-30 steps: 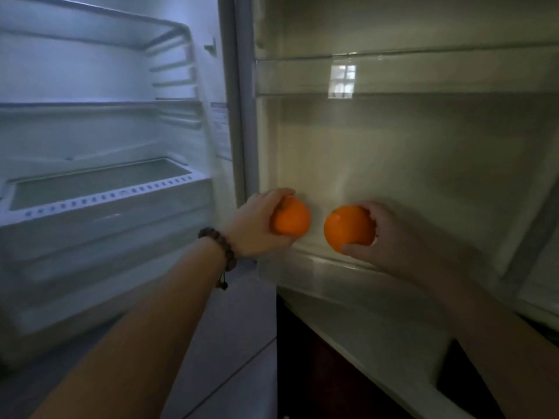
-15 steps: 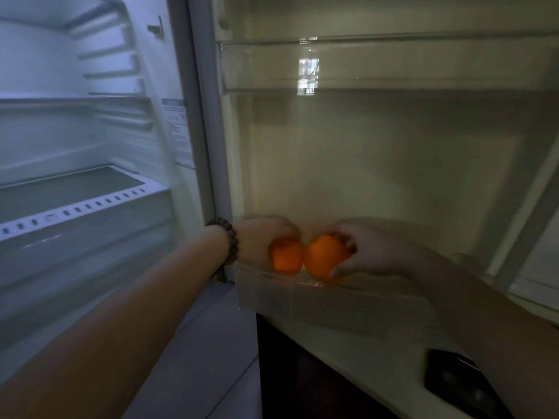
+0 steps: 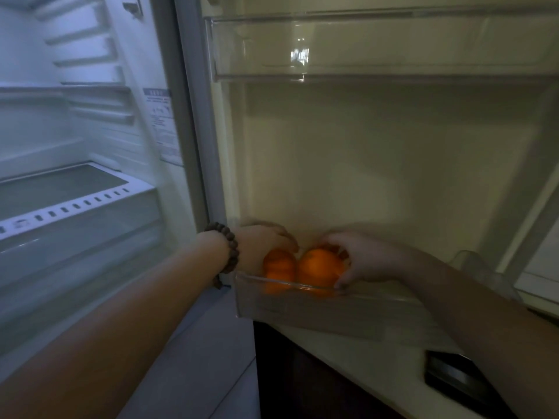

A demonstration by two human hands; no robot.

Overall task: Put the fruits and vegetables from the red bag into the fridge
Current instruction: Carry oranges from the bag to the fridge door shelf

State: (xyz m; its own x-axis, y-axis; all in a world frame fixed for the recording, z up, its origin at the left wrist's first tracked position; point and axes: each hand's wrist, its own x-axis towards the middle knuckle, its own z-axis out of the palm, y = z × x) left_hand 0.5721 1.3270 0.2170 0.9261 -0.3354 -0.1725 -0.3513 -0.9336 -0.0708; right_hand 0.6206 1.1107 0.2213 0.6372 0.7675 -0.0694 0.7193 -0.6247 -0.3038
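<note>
Inside clear plastic door bin (image 3: 302, 306): two round oranges (image 3: 319, 267), hand-gripped.

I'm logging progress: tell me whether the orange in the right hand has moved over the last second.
Yes. The right-hand orange has gone down, from above the lower door bin's rim into the bin, beside the other orange.

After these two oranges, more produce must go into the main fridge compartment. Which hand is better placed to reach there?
The left hand. It holds its orange at the door bin's end nearest the open compartment. The right hand, gripping the other orange, lies farther along the bin.
</note>
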